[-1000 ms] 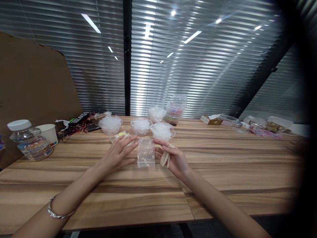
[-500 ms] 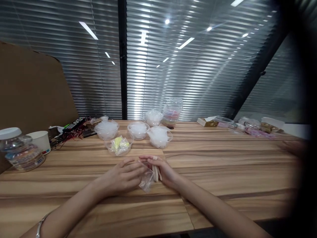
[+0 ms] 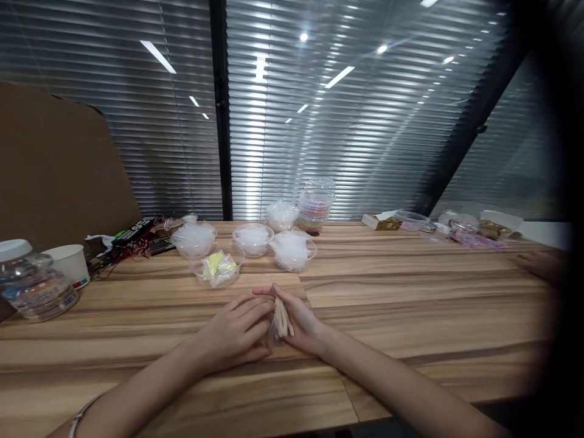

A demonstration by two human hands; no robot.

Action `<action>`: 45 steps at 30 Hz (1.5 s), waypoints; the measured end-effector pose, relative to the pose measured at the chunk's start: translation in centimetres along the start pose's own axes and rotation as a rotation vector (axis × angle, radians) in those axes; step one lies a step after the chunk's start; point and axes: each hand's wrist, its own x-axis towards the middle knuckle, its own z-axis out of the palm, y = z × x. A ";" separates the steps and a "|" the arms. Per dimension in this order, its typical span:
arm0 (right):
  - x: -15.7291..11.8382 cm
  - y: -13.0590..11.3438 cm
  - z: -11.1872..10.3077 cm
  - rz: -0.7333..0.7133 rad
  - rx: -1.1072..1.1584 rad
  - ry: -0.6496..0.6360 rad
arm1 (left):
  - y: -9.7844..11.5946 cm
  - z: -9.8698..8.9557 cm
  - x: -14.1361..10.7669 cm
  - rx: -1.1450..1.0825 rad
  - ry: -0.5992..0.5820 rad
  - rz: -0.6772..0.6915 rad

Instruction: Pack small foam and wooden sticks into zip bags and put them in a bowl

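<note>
My right hand (image 3: 301, 322) pinches a small bunch of beige bands (image 3: 283, 319), which hang down below the thumb and fan out at their lower ends. Close against it on the left is my left hand (image 3: 241, 331), its fingers curled round a small clear plastic bag (image 3: 272, 337). Most of the bag is hidden behind these fingers and beside the bands; whether the band tops sit in its mouth I cannot tell. Beyond the hands stands a clear bowl (image 3: 197, 267) with yellow-and-clear packets (image 3: 219, 267) in it.
Several clear bowls of whitish plastic film, one a bowl (image 3: 294, 252), stand behind. Further back is a clear tub (image 3: 314, 210). On the left are a lidded jar (image 3: 39, 292), a white cup (image 3: 70, 264) and a remote control (image 3: 134, 230). Another person's hand (image 3: 538, 264) rests far right.
The bag, spread between my hands before, is now mostly covered by my left fingers. The bands have tilted and fanned out, and my right thumb points more upward.
</note>
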 end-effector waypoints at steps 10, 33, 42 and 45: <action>0.4 -1.7 -0.1 -0.411 -0.285 0.119 | -1.9 0.4 -0.8 -0.042 -0.102 -0.321; 0.3 1.0 0.7 -0.433 -0.661 -0.107 | -1.3 1.1 0.2 -0.797 0.238 -0.871; 0.0 1.2 1.1 -0.548 -0.916 0.041 | -0.7 0.8 0.7 -0.802 0.295 -0.846; -0.5 0.4 1.4 -0.688 -1.097 0.110 | -0.9 0.7 0.4 -0.691 0.282 -0.839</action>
